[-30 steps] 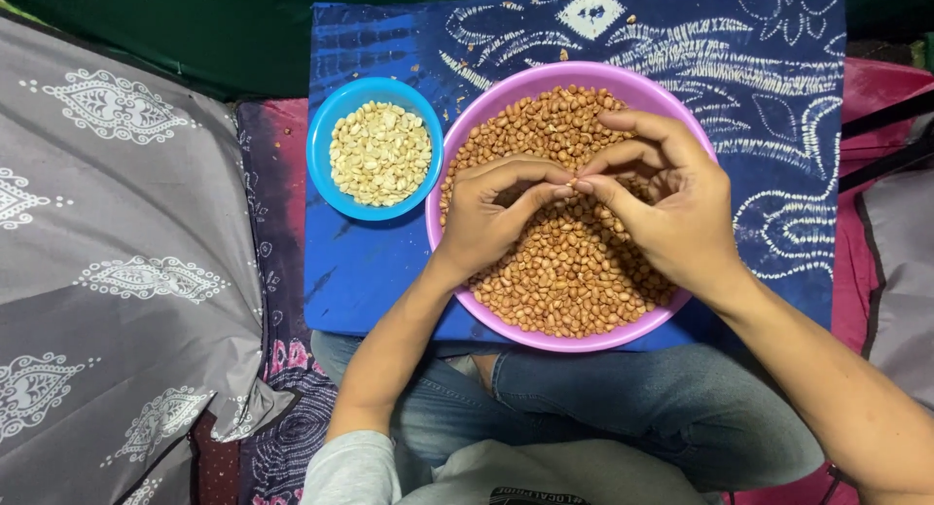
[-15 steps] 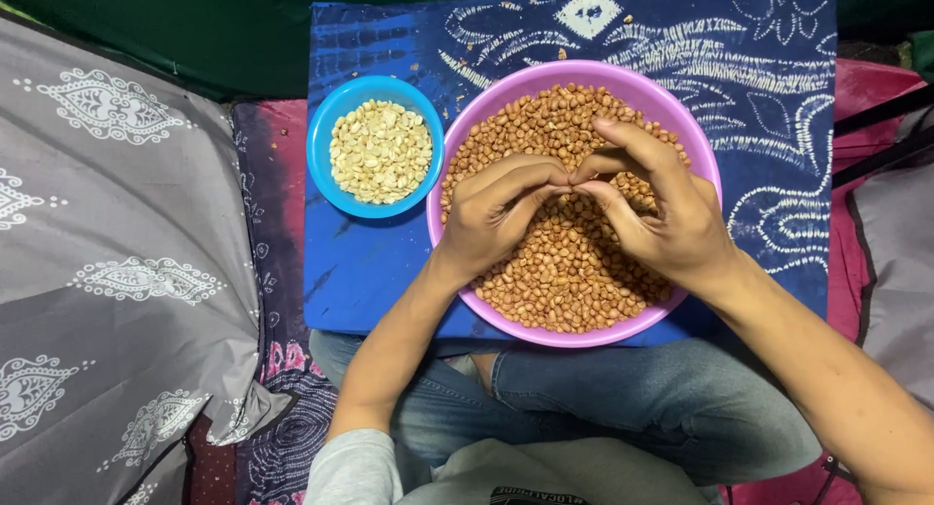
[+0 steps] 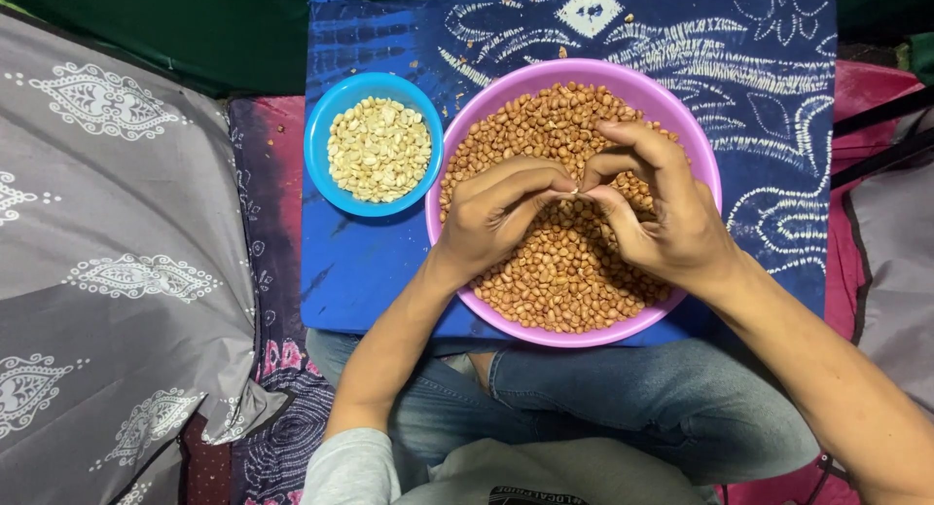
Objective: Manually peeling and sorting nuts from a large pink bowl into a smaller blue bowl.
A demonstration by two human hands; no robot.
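Here, your left hand (image 3: 496, 218) and your right hand (image 3: 662, 218) meet over the middle of the pink bowl (image 3: 700, 164), their fingertips pressed together around one small pale peanut (image 3: 574, 192) that both hands pinch between thumb and forefingers. The bowl is filled with red-brown unpeeled peanuts (image 3: 564, 281) and rests on a blue patterned cloth (image 3: 759, 77) covering the counter across your lap. Just beside the pink bowl, to its left and almost touching its rim, stands a smaller blue bowl (image 3: 326, 126) holding pale peeled peanuts (image 3: 379, 150). A few loose nuts and skin flakes lie on the cloth above the bowls. A grey printed fabric (image 3: 117, 252) lies well to the left.
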